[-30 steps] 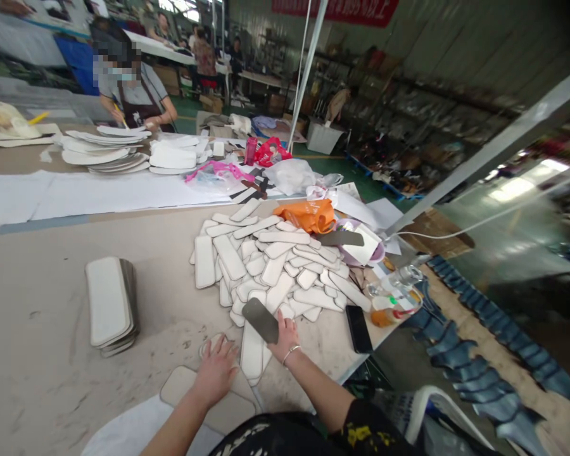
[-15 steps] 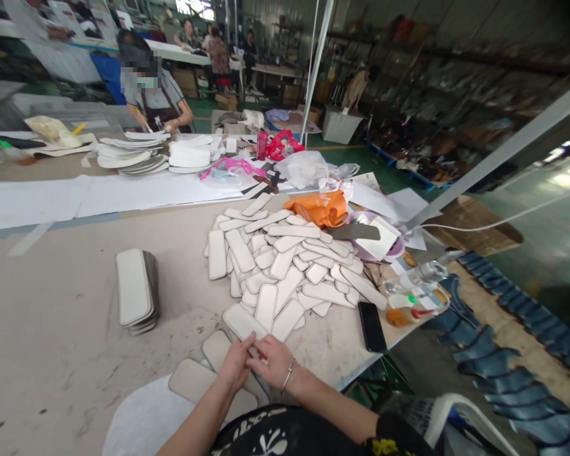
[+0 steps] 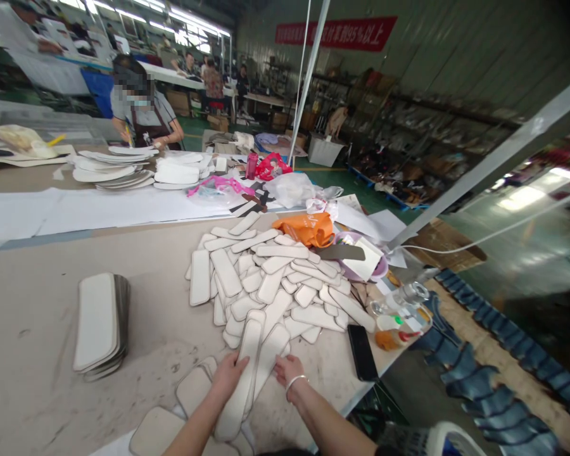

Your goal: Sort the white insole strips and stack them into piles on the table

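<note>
My left hand (image 3: pixel 228 375) grips the left edge of a long off-white panel (image 3: pixel 241 389) with rounded corners and a dark rim, its thumb on top. The panel points away from me, its far end over a loose pile of similar panels (image 3: pixel 261 285). On its right lies a second panel (image 3: pixel 272 351), its edge pinched by the fingers of my right hand (image 3: pixel 291 375), which wears a bracelet. More panels (image 3: pixel 158 430) lie near my left forearm, partly covered by it. Further left a neat stack of panels (image 3: pixel 95 323) stands on the table.
A black phone (image 3: pixel 362 353) lies by the table's right edge, near a small tray with bottles (image 3: pixel 399 323). Behind the pile are an orange bag (image 3: pixel 306 228) and a purple basin (image 3: pixel 379 269). Across the table, a person (image 3: pixel 145 120) works beside white stacked pieces (image 3: pixel 114 168).
My hands have moved apart from being together at one panel. The long panel has turned to point away from me. The view has tilted upward and shifted right.
</note>
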Demonstrator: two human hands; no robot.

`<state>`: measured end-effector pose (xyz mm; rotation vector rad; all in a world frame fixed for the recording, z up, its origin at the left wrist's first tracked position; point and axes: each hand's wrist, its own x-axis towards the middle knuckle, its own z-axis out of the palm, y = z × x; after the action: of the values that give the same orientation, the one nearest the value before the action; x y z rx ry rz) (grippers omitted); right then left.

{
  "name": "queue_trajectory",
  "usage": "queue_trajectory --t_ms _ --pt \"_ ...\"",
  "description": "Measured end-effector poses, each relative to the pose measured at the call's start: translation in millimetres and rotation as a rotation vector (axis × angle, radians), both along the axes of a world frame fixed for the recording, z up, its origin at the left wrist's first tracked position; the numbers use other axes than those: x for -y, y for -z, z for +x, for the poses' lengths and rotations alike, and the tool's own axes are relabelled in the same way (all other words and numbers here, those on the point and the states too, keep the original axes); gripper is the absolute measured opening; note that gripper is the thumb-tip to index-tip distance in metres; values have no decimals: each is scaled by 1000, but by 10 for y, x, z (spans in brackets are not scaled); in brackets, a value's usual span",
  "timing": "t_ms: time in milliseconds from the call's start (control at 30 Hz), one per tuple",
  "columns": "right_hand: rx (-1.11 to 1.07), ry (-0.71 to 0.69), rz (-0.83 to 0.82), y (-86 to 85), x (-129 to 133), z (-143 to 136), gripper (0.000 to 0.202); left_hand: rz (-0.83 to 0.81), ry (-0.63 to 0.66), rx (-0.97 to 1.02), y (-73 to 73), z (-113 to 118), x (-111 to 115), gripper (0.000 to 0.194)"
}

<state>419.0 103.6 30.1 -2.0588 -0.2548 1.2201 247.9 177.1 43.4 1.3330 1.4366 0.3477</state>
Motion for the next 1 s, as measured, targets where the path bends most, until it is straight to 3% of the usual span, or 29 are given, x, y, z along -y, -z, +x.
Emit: queue_trajectory --t_ms 133,200,267,400,533,667,733,833,900,1000 --pt "-272 231 36 57 -23 -203 44 10 89 -69 76 101 35 29" --pt "-402 216 137 29 -16 -288 46 -15 121 -54 96 98 65 31" --pt "-463 132 221 -23 -10 -357 48 -52 136 -30 111 102 105 29" --pt "-376 -64 146 -115 9 -349 42 -118 102 21 120 151 237 24" --pt "103 -380 151 -200 9 -117 44 -184 18 99 23 213 356 37" --pt "435 -618 154 -445 -54 -29 40 -314 -160 551 -230 278 362 68" --pt "415 -750 201 -581 -85 -104 34 -398 -186 745 -338 288 336 66" --pt "219 -861 330 -646 -127 -221 31 -528 -262 841 -373 231 299 52" --pt "99 -762 342 -559 -162 -202 33 -574 -372 869 -318 145 286 49" --pt "257 -409 173 -311 -219 14 34 -589 -546 849 -209 -14 276 47"
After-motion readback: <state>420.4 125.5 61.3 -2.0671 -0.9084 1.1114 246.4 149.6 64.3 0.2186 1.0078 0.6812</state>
